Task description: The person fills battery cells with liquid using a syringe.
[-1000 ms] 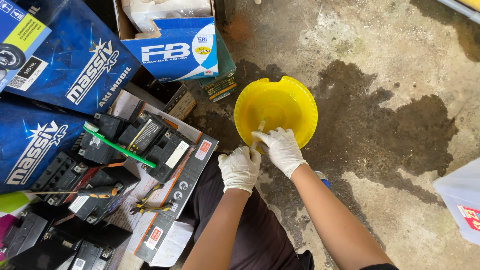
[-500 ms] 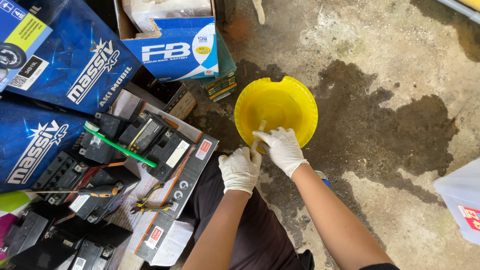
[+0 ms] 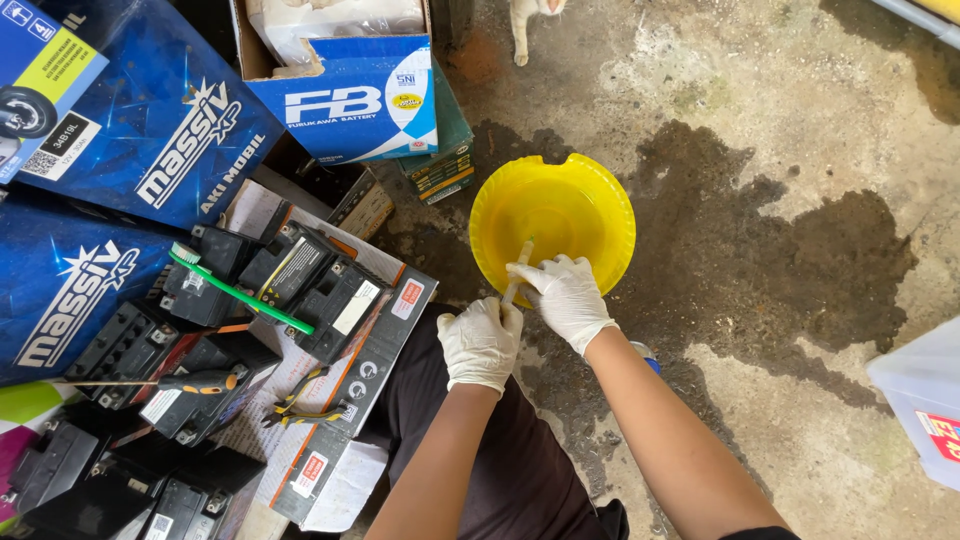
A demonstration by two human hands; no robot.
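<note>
**Gloved hands on thin tube at yellow basin rim**

Concrete floor (image 3: 800,420), big dark wet stain right of centre. Blue battery cartons (image 3: 150,130) stacked far left, open blue-white box (image 3: 350,95) at top, well apart from hands. Flattened cardboard (image 3: 330,400) lower left, loaded with black batteries (image 3: 300,280). Dark trousers (image 3: 470,440) bottom centre, under forearms.

Yellow basin (image 3: 552,225) on floor at centre, round, shallow, notch in far rim, shallow clear liquid inside. White container (image 3: 920,400) cut by right edge, far from hands.

Left hand (image 3: 482,342), white glove, just below basin's near rim, fingers curled shut around lower end of tube (image 3: 518,270). Right hand (image 3: 565,298), white glove, over basin's near rim, fingers bent, fingertips pinching same tube higher up. Hands touching or nearly so, left lower and nearer body.

Tube thin, pale, slanting up from between hands, upper end over basin interior; whether tip meets liquid, cannot tell.

Green toothbrush (image 3: 240,292) lying diagonally across batteries, left of hands. Orange-black screwdriver (image 3: 195,385) and pliers (image 3: 300,400) on cardboard, lower left, apart from hands. Small blue object (image 3: 648,358) peeking out behind right forearm.
</note>
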